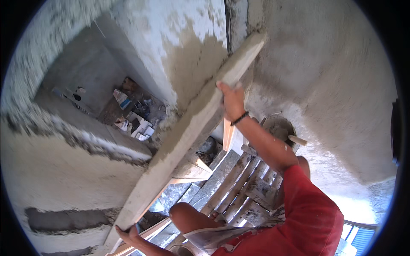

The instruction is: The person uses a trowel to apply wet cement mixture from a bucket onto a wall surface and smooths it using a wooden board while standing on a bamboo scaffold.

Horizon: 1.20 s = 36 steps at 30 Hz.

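1. Nearest, the person's red shirt fills the lower right, with a pale print on its front, too creased and small to read
2. The left hand holds the lower end of a long board, its thumb and fingers drawn narrow on the edge
3. The right hand, a dark band round its wrist, grips the same board towards its upper end, fingers bent about the edge and partly hidden
4. The board slants from lower left to upper right in front of the wall, its face smeared with mortar; whether its whole length touches the wall, I cannot tell
5. Under the arms, a bent knee shows beside slatted planks
6. Beyond the right forearm is a round bucket, a wooden handle sticking out beside it
7. Above the board, the wall has a damp patch
8. Deep inside the wall's rough-edged opening, a blue-and-white package, its markings too small to read, lies near white boxes
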{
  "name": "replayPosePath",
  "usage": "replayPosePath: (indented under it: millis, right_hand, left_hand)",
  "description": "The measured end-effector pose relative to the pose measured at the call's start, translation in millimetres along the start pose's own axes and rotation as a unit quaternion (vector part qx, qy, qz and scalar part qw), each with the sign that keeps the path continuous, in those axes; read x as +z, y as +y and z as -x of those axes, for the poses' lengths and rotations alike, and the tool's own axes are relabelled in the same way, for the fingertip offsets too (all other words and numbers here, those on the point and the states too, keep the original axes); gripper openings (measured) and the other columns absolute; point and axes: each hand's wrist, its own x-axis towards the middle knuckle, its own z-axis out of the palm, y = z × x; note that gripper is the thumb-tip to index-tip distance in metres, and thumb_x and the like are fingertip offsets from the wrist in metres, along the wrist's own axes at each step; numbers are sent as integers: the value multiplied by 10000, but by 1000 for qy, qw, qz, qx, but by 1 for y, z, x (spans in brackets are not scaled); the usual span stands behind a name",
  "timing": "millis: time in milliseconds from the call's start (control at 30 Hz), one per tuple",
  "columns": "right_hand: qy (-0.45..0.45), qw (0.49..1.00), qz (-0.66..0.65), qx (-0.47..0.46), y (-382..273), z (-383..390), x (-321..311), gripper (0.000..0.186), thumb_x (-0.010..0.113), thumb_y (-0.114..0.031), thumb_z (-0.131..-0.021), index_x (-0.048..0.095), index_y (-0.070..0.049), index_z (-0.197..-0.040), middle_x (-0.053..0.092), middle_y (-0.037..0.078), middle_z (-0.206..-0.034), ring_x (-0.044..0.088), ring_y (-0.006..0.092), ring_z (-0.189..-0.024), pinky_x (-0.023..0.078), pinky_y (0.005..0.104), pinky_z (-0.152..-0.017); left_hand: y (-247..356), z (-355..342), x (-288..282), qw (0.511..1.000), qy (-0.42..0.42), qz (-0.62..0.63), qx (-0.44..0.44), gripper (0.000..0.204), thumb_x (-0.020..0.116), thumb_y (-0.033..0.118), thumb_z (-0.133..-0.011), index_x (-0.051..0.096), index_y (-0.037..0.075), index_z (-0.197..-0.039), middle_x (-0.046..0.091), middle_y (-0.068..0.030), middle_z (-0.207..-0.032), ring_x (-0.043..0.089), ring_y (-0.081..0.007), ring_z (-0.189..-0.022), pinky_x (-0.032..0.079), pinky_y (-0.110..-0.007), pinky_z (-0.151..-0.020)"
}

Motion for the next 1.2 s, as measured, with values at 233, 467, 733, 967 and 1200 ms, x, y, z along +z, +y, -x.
replayPosePath:
  millis: [233, 467, 733, 967, 1200]
  right_hand:
    - [-16, 990, -27, 140, -14, 7, -2, 695, 672, -185, -788, 241, -16, -1306, 491, 145, -1171, 533, 248, -1017, 490, 440, -783]
    - [11, 984, -23, 177, -58, -1, 17, 621, 642, -159, -816, 260, -65, -1297, 496, 128, -1172, 546, 252, -1029, 510, 501, -781]
    - [12, 983, -45, 177, -113, 4, 49, 402, 625, -130, -830, 366, -80, -1134, 526, 102, -1079, 574, 248, -971, 542, 493, -742]
    - [21, 984, 26, 176, -158, -3, 76, 444, 638, -139, -813, 350, -88, -1147, 531, 111, -1090, 573, 258, -990, 529, 511, -744]
    - [18, 984, -9, 177, -190, 0, 88, 409, 639, -136, -810, 367, -90, -1113, 531, 114, -1074, 587, 248, -957, 551, 481, -715]
  left_hand:
    - [11, -12, 5, 995, 5, -44, -85, 536, 463, 509, -884, 536, 107, -1231, 539, -83, -1266, 489, -297, -1178, 385, -483, -971]
    - [51, 69, 76, 995, -29, -25, -88, 535, 406, 520, -896, 564, 96, -1182, 593, -104, -1182, 553, -323, -1099, 412, -517, -969]
    - [83, 120, 120, 996, 4, -43, -76, 563, 374, 551, -912, 513, 122, -1249, 548, -93, -1250, 512, -315, -1154, 393, -532, -982]
    - [106, 125, 130, 995, 26, -47, -85, 545, 427, 537, -897, 524, 129, -1246, 542, -83, -1266, 497, -311, -1174, 383, -534, -988]
    - [128, 162, 163, 996, 18, -42, -75, 543, 415, 541, -902, 531, 131, -1238, 547, -72, -1258, 500, -312, -1169, 393, -533, -980]
